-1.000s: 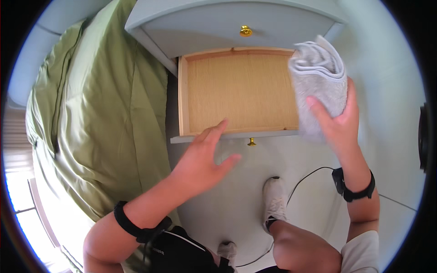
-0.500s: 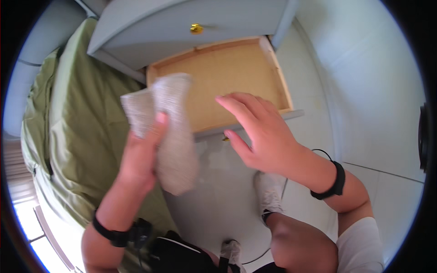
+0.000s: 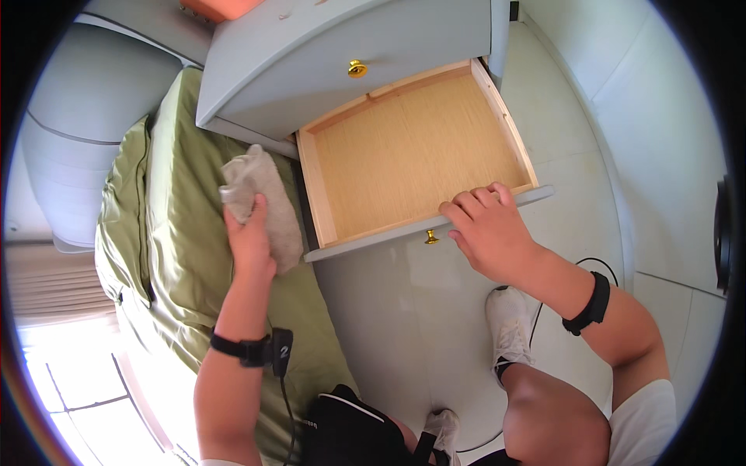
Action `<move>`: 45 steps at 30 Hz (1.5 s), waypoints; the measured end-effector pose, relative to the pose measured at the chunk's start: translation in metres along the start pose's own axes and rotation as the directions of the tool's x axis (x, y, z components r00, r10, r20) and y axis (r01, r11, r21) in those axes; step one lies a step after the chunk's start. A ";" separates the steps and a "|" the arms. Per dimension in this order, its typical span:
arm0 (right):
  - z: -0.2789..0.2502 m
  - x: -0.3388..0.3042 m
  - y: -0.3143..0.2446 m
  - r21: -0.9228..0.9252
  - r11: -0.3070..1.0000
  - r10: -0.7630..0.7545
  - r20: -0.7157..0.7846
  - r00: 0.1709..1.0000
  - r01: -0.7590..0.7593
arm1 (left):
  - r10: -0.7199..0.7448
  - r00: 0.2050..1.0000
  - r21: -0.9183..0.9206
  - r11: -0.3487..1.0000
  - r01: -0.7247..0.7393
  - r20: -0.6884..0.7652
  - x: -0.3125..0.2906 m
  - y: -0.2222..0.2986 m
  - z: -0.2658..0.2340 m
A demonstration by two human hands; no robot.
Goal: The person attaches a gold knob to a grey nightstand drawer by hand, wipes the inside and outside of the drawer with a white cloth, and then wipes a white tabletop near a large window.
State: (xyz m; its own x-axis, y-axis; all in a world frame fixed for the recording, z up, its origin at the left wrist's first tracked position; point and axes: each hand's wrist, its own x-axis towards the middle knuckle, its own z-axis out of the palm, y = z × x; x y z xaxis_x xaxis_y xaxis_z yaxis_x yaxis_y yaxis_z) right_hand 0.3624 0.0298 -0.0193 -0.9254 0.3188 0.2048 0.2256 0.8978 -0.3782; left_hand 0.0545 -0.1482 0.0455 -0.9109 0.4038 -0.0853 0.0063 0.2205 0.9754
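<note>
A bunched, folded beige cloth is held in my left hand, closed with the thumb pressed on its near side. It hangs over the green bedding, just left of the open drawer. My right hand rests at the right part of the drawer front, fingers curled over its top edge and thumb on the outer side. The pulled-out wooden drawer has a bare light-brown bottom. A small gold knob sits on its front, left of my right thumb.
The grey nightstand stands behind the drawer, with another gold knob on its upper drawer. Green bedding lies along the left. My shoes are on the pale tiled floor. A white wall rises at right.
My left hand has carried the cloth from over the drawer's left part to beside it, above the bedding. My right hand has come down from the air onto the drawer front.
</note>
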 end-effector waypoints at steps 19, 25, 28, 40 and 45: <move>0.010 -0.006 0.009 -0.101 0.995 -0.032 -0.061 0.998 0.026 | 0.231 0.821 0.734 0.367 -0.571 0.523 0.058 -0.049 0.049; 0.007 -0.006 0.009 -0.166 0.985 -0.048 -0.033 0.998 0.042 | 0.367 0.719 0.562 0.453 -0.692 0.590 0.114 -0.035 0.045; 0.008 -0.002 0.011 -0.172 0.984 -0.047 -0.025 0.999 0.042 | 0.300 0.821 0.567 0.606 -0.558 0.487 0.111 -0.062 0.040; 0.015 -0.002 0.006 -0.244 0.970 -0.026 -0.036 0.999 0.016 | -0.173 0.653 0.640 0.487 -0.594 0.738 0.006 -0.025 0.003; 0.004 0.003 -0.005 -0.236 0.972 0.019 0.068 0.997 -0.003 | 0.018 0.783 0.720 0.378 -0.582 0.622 -0.051 0.044 0.003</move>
State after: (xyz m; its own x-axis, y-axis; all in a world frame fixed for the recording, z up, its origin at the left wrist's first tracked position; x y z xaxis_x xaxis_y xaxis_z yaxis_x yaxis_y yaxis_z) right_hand 0.3570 0.0252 -0.0198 -0.9395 0.3146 0.1355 0.2936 0.9434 -0.1545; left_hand 0.1022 -0.1562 0.0921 -0.4558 0.8725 -0.1761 0.8295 0.4882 0.2714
